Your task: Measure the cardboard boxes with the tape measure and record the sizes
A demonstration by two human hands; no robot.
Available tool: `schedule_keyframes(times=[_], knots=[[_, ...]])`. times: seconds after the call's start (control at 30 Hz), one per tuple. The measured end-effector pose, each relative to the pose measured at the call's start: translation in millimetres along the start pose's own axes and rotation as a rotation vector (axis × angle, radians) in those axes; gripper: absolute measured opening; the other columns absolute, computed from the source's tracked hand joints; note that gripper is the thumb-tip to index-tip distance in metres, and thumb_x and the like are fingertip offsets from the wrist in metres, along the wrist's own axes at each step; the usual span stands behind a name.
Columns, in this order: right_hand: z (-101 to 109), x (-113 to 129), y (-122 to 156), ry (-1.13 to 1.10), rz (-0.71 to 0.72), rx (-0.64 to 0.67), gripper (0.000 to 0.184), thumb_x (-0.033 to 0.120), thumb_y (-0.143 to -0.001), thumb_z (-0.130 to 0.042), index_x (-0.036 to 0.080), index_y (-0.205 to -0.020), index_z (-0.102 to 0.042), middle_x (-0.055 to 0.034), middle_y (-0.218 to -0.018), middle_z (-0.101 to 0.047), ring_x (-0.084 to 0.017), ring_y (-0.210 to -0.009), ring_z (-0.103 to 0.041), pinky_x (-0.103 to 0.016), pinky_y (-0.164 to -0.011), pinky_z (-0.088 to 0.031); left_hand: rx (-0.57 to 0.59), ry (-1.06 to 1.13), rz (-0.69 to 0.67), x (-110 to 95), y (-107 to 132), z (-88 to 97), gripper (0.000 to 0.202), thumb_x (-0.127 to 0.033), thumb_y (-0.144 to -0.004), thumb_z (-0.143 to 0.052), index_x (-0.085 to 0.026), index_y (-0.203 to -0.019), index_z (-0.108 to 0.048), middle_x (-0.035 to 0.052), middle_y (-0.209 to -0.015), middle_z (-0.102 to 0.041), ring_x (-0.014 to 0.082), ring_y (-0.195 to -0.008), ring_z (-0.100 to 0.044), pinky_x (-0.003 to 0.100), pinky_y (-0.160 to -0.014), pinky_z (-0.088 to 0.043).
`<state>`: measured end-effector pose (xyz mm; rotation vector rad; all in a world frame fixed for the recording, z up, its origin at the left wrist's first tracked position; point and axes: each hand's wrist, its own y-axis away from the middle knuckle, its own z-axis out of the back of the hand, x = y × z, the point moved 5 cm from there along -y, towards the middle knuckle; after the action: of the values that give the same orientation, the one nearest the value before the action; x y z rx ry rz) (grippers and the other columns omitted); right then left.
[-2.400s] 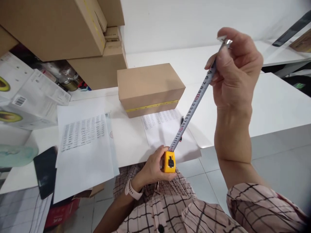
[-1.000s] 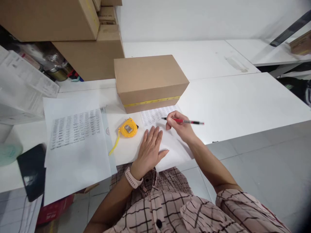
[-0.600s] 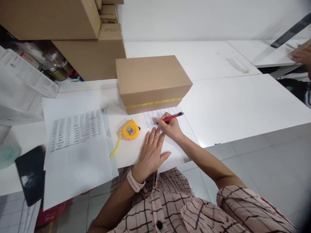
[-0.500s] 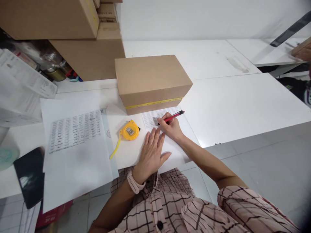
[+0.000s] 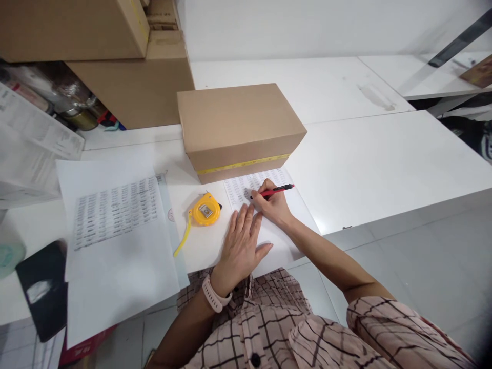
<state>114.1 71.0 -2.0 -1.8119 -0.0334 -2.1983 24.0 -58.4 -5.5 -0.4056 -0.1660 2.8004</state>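
Observation:
A red and black pen (image 5: 277,190) is gripped in my right hand (image 5: 274,205), its tip at a sheet of paper (image 5: 295,210) printed with columns of small text. My left hand (image 5: 242,243) lies flat on the lower part of that sheet, fingers stretched out. Just beyond the sheet stands a closed cardboard box (image 5: 242,118), overlapping its far edge, with a yellow strip along its front. To the left of my left hand rests a yellow tape measure (image 5: 205,209) with a short end of tape pulled out.
More printed sheets (image 5: 126,277) lie at the left, hanging over the table's front edge. A dark flat phone-like object (image 5: 42,297) is beside them. Larger cardboard boxes (image 5: 134,92) are stacked at the back left. The white table (image 5: 369,169) stretches off to the right.
The pen has tilted lower in my right hand, its rear end dropping. My left hand stays flat on the paper. The whole view has shifted slightly.

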Motion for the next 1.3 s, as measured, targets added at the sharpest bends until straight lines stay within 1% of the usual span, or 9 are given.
schedule_keyframes(times=[0.2, 0.33, 0.6, 0.8, 1.03, 1.17, 1.3], knots=[[-1.0, -3.0, -0.3, 0.008, 0.011, 0.006, 0.029, 0.031, -0.085, -0.067, 0.023, -0.066, -0.045, 0.0058, -0.058, -0.044, -0.01, -0.054, -0.039, -0.027, -0.051, -0.034, -0.011, -0.007, -0.001, -0.3, -0.7, 0.4, 0.072, -0.057, -0.1, -0.05, -0.008, -0.152, -0.039, 0.0232, -0.166, -0.032, 0.037, -0.157, -0.022, 0.057, -0.126, -0.025], [-0.2, -2.8, -0.3, 0.019, -0.01, -0.003, 0.028, 0.03, -0.084, -0.066, 0.024, -0.067, -0.045, 0.0065, -0.056, -0.043, -0.01, -0.052, -0.038, -0.027, -0.05, -0.033, -0.008, 0.005, 0.0, -0.4, -0.2, 0.0, 0.073, -0.057, -0.1, -0.05, -0.008, -0.153, -0.038, 0.0231, -0.167, -0.029, 0.0361, -0.158, -0.019, 0.057, -0.126, -0.024], [-0.2, -2.8, -0.5, 0.022, -0.01, -0.001, 0.029, 0.03, -0.084, -0.066, 0.024, -0.066, -0.045, 0.0058, -0.057, -0.043, -0.01, -0.053, -0.039, -0.027, -0.051, -0.034, -0.008, -0.005, -0.008, 0.1, 0.7, -0.5, 0.075, -0.056, -0.099, -0.052, -0.008, -0.153, -0.036, 0.0234, -0.167, -0.028, 0.0362, -0.158, -0.018, 0.056, -0.127, -0.023], [0.2, -4.6, -0.3, 0.02, -0.016, -0.004, 0.03, 0.032, -0.085, -0.067, 0.024, -0.067, -0.045, 0.006, -0.056, -0.043, -0.01, -0.053, -0.038, -0.027, -0.051, -0.034, -0.002, 0.016, -0.001, 0.6, 0.5, -1.1, 0.073, -0.055, -0.099, -0.051, -0.01, -0.154, -0.034, 0.0231, -0.167, -0.028, 0.0356, -0.159, -0.015, 0.057, -0.127, -0.023], [1.5, -2.1, -0.7, -0.002, 0.006, -0.02, 0.028, 0.026, -0.083, -0.066, 0.024, -0.066, -0.044, 0.0064, -0.058, -0.042, -0.01, -0.053, -0.038, -0.027, -0.052, -0.033, 0.0, -0.002, -0.002, 0.2, 0.2, -0.5, 0.074, -0.056, -0.099, -0.051, -0.008, -0.154, -0.036, 0.023, -0.167, -0.028, 0.0363, -0.158, -0.017, 0.057, -0.127, -0.024], [2.8, -3.8, -1.1, 0.005, -0.013, -0.037, 0.03, 0.028, -0.084, -0.066, 0.024, -0.066, -0.043, 0.006, -0.059, -0.042, -0.01, -0.055, -0.038, -0.028, -0.052, -0.033, 0.002, -0.015, -0.008, 0.1, 0.1, -1.2, 0.074, -0.056, -0.099, -0.052, -0.008, -0.153, -0.037, 0.0231, -0.167, -0.029, 0.0367, -0.158, -0.019, 0.056, -0.127, -0.024], [2.5, -5.6, -0.9, 0.01, -0.028, -0.044, 0.03, 0.03, -0.085, -0.066, 0.024, -0.067, -0.043, 0.006, -0.058, -0.042, -0.011, -0.055, -0.038, -0.028, -0.052, -0.033, 0.001, -0.01, -0.009, 0.2, 0.2, -0.2, 0.073, -0.056, -0.1, -0.051, -0.008, -0.153, -0.036, 0.023, -0.167, -0.028, 0.0363, -0.158, -0.017, 0.056, -0.127, -0.024]])
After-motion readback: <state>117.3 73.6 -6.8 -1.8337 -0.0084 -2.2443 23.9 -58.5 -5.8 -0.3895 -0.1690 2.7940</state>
